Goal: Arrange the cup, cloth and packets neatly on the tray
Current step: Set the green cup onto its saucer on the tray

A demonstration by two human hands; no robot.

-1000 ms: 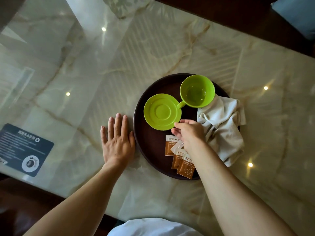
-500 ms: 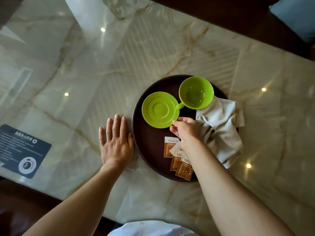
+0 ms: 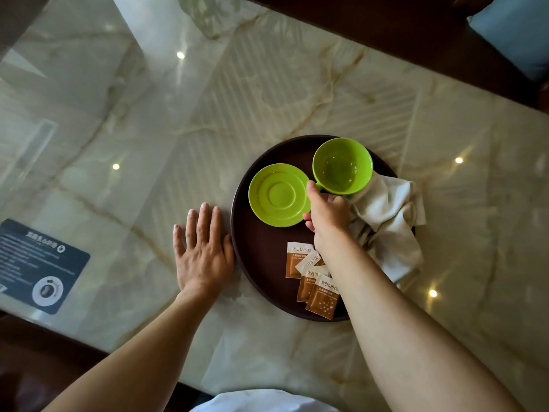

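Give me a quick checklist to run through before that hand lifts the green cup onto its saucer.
1. Right hand has a grip on the cup handle: cannot tell, the thumb reaches it but the handle is hidden.
2. Saucer bare and flat: ok.
3. Left hand steadying the tray: ok, flat on the table against the rim.
4. Cup free of the cloth: not ok, the cloth lies against it.
5. Packets out of the path: ok.
6. Cloth within the tray: not ok, it spills over the rim.

cup (image 3: 342,165) handle: under right hand (image 3: 328,214) | packets (image 3: 312,275): arm-covered
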